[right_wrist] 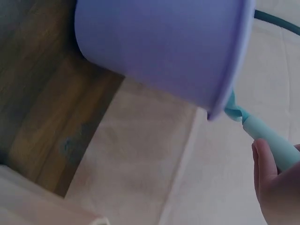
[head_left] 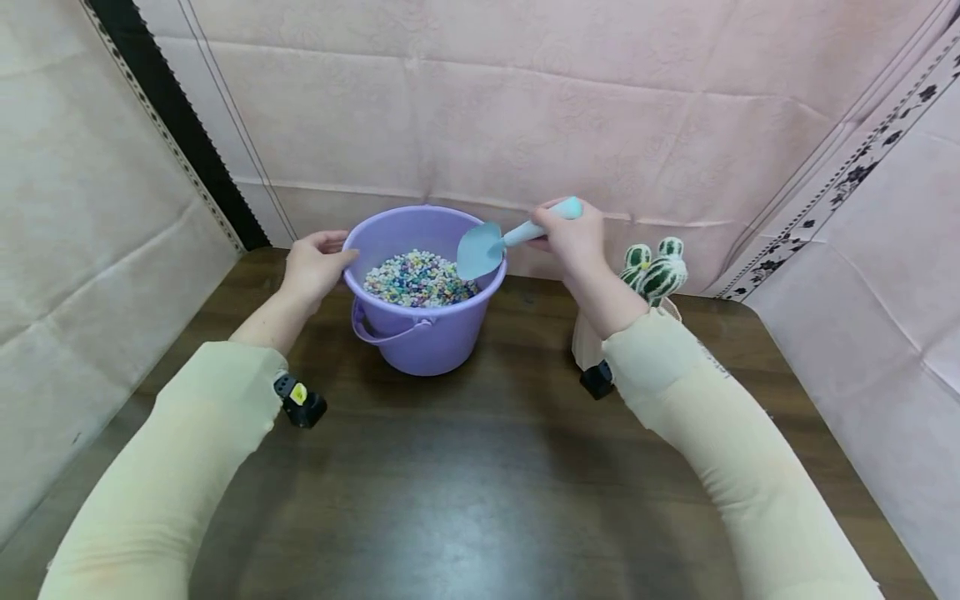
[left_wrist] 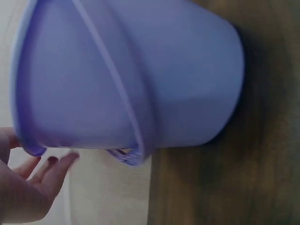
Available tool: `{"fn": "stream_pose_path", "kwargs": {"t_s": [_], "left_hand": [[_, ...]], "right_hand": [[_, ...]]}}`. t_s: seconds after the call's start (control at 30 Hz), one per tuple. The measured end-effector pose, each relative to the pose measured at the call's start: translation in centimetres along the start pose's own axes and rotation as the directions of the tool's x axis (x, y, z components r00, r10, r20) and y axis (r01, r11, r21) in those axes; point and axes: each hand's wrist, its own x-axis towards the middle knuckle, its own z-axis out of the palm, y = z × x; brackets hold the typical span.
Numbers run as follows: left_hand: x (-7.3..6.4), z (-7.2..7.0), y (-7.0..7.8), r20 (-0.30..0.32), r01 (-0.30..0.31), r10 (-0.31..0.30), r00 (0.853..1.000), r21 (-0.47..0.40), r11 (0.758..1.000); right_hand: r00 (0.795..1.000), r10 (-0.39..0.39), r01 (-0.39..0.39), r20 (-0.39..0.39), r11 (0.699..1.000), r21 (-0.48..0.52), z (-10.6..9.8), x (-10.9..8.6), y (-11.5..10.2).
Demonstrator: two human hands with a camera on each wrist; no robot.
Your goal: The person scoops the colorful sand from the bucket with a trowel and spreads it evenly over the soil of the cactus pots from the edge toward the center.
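Observation:
A purple bucket [head_left: 423,340] with its handle hanging down in front stands on the wooden table. Inside it lies a heap of small multicoloured beads [head_left: 420,279]. My left hand [head_left: 318,267] is at the bucket's left rim, thumb over the edge and fingers outside; the left wrist view shows these fingers [left_wrist: 54,171] just beneath the rim. On the other side, my right hand [head_left: 573,237] grips the handle of a light blue toy shovel [head_left: 480,252]. The shovel's blade hangs over the right part of the bucket's mouth, above the beads.
Behind my right forearm stands a green-and-white cactus ornament [head_left: 660,275] in a pale pot, partly hidden by the sleeve. Light cloth walls [head_left: 525,125] enclose the table [head_left: 450,467] at the back and both sides.

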Motion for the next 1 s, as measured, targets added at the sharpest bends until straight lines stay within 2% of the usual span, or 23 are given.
{"fn": "stream_pose_path", "kwargs": {"t_s": [0.07, 0.1, 0.2, 0.27, 0.37, 0.5, 0.7, 0.8, 0.83, 0.93, 1.0], "left_hand": [[0.0, 0.1, -0.2, 0.014, 0.028, -0.028, 1.0, -0.049, 0.998], [-0.1, 0.1, -0.2, 0.02, 0.039, -0.038, 0.999, -0.074, 0.996], [-0.1, 0.1, -0.3, 0.03, 0.062, -0.06, 0.998, -0.088, 0.994], [-0.1, 0.1, -0.1, 0.052, 0.079, -0.074, 0.996, -0.091, 0.993], [-0.3, -0.3, 0.2, 0.108, 0.115, -0.105, 0.989, -0.09, 0.989], [-0.4, -0.9, 0.6, 0.174, 0.162, -0.142, 0.975, -0.113, 0.98], [-0.6, -1.2, 0.7, 0.191, 0.19, -0.156, 0.969, -0.176, 0.966], [-0.6, -1.4, 0.6, 0.178, 0.194, -0.162, 0.971, -0.181, 0.964], [-0.6, -1.4, 0.7, 0.175, 0.196, -0.164, 0.971, -0.184, 0.963], [-0.5, -1.3, 0.8, 0.175, 0.194, -0.161, 0.971, -0.193, 0.962], [-0.5, -1.2, 0.8, 0.176, 0.193, -0.158, 0.972, -0.201, 0.961]], "right_hand": [[0.998, -0.058, 0.058, 0.003, 0.991, -0.122, 0.9, -0.1, 0.5], [0.995, -0.096, 0.096, 0.007, 0.976, -0.195, 1.4, -0.1, 0.8], [0.981, -0.189, 0.189, 0.04, 0.893, -0.408, 2.5, -0.2, 1.7], [0.971, -0.231, 0.234, 0.068, 0.84, -0.489, 3.1, -0.2, 2.1], [0.958, -0.259, 0.285, 0.123, 0.806, -0.52, 3.7, -0.3, 2.5], [0.948, -0.235, 0.317, 0.215, 0.772, -0.551, 4.9, -0.7, 2.6], [0.932, -0.177, 0.339, 0.317, 0.734, -0.589, 7.0, -1.8, 2.5], [0.939, -0.166, 0.322, 0.301, 0.73, -0.603, 7.6, -2.2, 2.2], [0.947, -0.153, 0.299, 0.282, 0.741, -0.601, 7.7, -2.2, 2.1], [0.974, -0.084, 0.189, 0.21, 0.808, -0.558, 8.0, -2.0, 2.1], [0.985, -0.03, 0.114, 0.171, 0.855, -0.506, 8.1, -1.8, 2.1]]}}
